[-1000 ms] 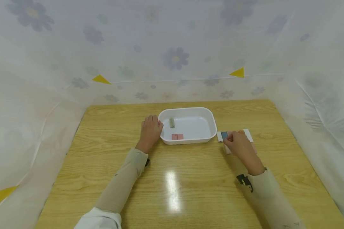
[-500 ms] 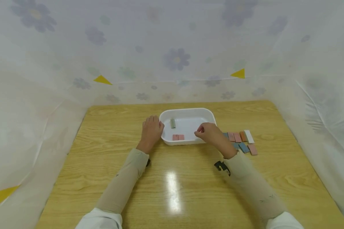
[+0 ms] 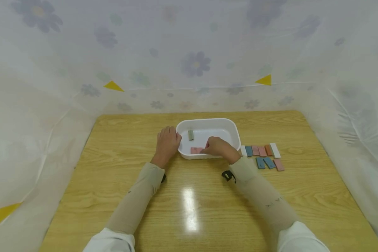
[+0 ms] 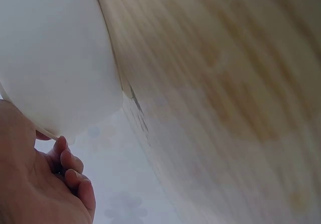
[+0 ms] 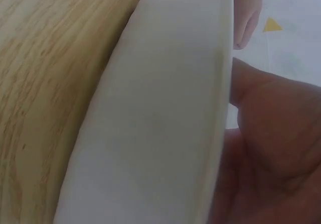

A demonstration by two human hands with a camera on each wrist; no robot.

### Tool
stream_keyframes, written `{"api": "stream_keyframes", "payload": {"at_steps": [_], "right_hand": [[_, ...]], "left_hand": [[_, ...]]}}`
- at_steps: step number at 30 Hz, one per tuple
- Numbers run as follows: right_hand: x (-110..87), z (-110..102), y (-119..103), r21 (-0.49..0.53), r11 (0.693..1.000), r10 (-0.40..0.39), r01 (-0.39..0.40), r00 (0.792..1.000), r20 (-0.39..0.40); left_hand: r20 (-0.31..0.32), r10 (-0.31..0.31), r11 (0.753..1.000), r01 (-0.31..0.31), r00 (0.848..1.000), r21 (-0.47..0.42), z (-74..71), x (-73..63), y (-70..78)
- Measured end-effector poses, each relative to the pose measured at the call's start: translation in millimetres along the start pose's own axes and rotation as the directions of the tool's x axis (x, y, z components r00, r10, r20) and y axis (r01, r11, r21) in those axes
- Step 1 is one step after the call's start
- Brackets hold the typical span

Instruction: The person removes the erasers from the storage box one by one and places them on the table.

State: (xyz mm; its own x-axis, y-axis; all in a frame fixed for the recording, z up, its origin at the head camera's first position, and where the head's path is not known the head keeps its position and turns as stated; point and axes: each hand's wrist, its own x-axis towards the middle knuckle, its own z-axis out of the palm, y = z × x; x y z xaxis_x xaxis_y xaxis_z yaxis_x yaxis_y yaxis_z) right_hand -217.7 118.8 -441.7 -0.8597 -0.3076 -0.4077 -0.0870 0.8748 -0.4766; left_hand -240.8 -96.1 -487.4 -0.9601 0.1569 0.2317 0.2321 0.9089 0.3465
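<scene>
My left hand (image 3: pixel 167 145) grips the left rim of a white plastic tray (image 3: pixel 208 123); in the left wrist view, curled fingers (image 4: pixel 75 176) lie right at that rim. My right hand (image 3: pixel 218 146) reaches over the tray's right front corner, thumb and fingers pinched together low inside it. What it pinches is mostly hidden by the fingers, beside two small pink tiles (image 3: pixel 194 150) near the front wall. A greenish tile (image 3: pixel 190 135) stands apart at the tray's back left. In the right wrist view, the tray's outer wall (image 5: pixel 150 108) covers the fingertips.
To the right of the tray, a row of small tiles lies on the wooden table (image 3: pixel 189 206): white (image 3: pixel 275 150), orange (image 3: pixel 268 150), pink and blue. In front lie two blue tiles (image 3: pixel 260 163) and a pink tile (image 3: pixel 279 165). Flower-patterned sheeting (image 3: pixel 195 64) surrounds the table.
My right hand has moved left from the tile row into the tray, down beside the pink tiles, uncovering the row. My left hand stays on the rim.
</scene>
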Motion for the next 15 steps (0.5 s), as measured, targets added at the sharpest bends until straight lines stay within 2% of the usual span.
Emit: {"api": "stream_keyframes", "payload": {"at_steps": [11, 15], "right_hand": [[11.9, 5, -7, -0.053, 0.995, 0.089, -0.087, 0.995, 0.043], [16.7, 8, -5, -0.066, 0.994, 0.085, -0.081, 0.995, 0.060]], "left_hand": [[0.012, -0.011, 1.000, 0.011, 1.000, 0.014, 1.0, 1.1, -0.5], [0.015, -0.013, 1.000, 0.013, 1.000, 0.016, 0.9, 1.3, -1.1]]}}
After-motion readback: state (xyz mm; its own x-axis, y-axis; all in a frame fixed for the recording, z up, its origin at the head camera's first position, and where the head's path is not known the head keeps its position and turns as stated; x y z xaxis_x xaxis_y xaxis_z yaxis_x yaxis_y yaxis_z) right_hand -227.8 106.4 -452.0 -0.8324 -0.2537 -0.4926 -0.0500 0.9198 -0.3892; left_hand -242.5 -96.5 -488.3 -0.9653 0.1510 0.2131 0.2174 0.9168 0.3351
